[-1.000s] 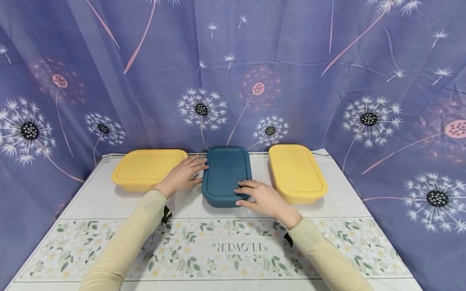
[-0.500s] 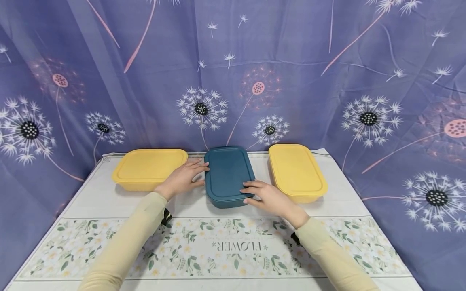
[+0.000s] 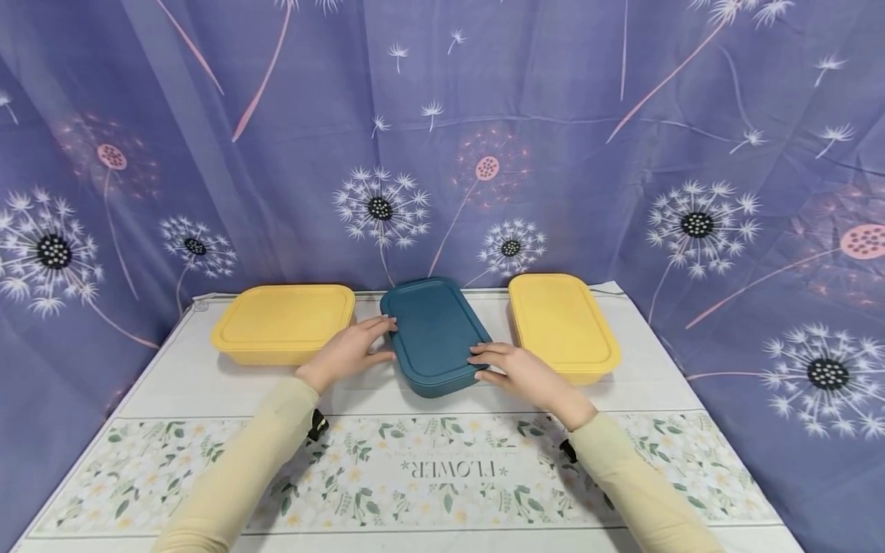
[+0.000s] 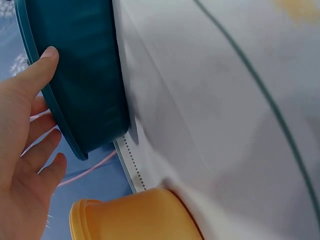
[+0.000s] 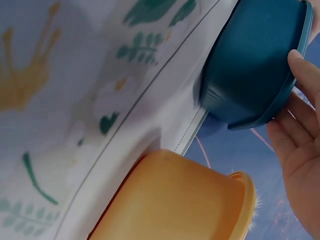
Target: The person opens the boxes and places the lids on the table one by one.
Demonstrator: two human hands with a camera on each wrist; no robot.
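Observation:
A dark blue lidded food container (image 3: pixel 435 334) stands at the middle back of the table, turned at an angle in the head view. My left hand (image 3: pixel 349 353) is at its left side, fingertips on the lid's edge. In the left wrist view, the thumb of that left hand (image 4: pixel 25 115) lies against the container's wall (image 4: pixel 82 85), its other fingers loosely bent by the rim. At the front right corner, my right hand (image 3: pixel 528 376) touches the lid's edge with extended fingers. The right wrist view has the right thumb (image 5: pixel 296 62) at the rim of the container (image 5: pixel 250 65).
To the left lies a yellow lidded container (image 3: pixel 283 322), close behind the left hand. Another yellow lidded container (image 3: pixel 563 322) stands at the right. A white cloth with a floral band (image 3: pixel 449 499) covers the table, and a purple dandelion curtain (image 3: pixel 442 92) hangs behind.
The blue container has turned from nearly straight to slanted, its front end swinging right. My right hand has moved right with that end. My left hand has shifted slightly at the left side.

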